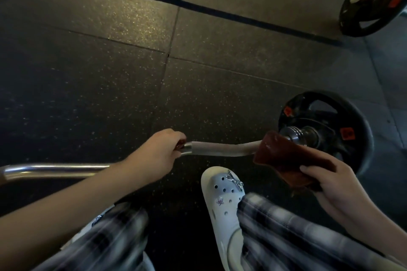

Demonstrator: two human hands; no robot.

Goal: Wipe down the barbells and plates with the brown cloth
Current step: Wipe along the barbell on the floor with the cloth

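Brown cloth (pixel 284 160), pinched in our right hand (pixel 326 182), drapes the bar (pixel 222 149) beside the plate (pixel 343 125); our left hand (pixel 160 152) clamps the bar, running leftward.

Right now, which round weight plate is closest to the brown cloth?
The near plate by the right hand; the brown cloth almost touches its collar. The other plate lies far across the floor.

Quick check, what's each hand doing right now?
Left hand: closed around the curl bar.
Right hand: closed on the folded brown cloth, which rests against the bar near the plate.
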